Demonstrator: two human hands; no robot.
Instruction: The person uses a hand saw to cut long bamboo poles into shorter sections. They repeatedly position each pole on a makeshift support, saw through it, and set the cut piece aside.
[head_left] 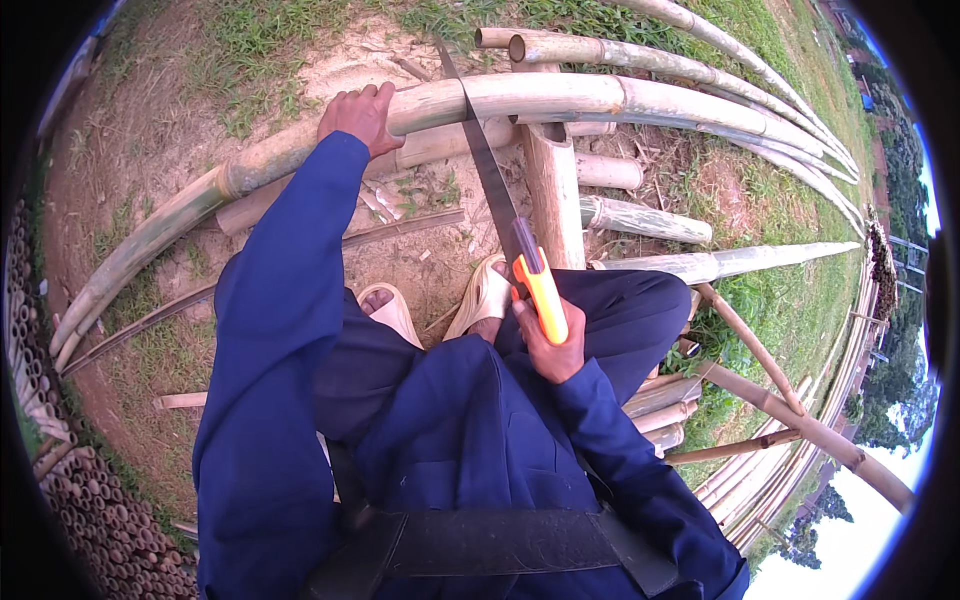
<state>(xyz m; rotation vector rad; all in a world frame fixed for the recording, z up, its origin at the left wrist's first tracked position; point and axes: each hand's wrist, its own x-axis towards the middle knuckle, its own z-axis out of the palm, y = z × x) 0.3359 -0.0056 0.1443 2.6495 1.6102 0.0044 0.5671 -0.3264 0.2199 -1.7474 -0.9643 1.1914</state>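
A long, thick bamboo pole (560, 93) runs across in front of me from left to right. My left hand (360, 118) grips it from above, fingers wrapped over its far side. In my right hand (553, 345) is the orange and yellow handle of a hand saw (488, 165). The saw's dark blade lies across the pole, a little right of my left hand, its tip pointing away from me. Whether the teeth have cut into the bamboo, I cannot tell. Just right of the blade, an upright bamboo post (553, 195) stands under the pole.
Cut bamboo pieces (650, 219) lie beyond and right of the post. More long poles (640, 57) stretch off at the far right. At the lower left is a stack of bamboo ends (110, 520). My sandalled feet (485, 295) rest on the dirt below the blade.
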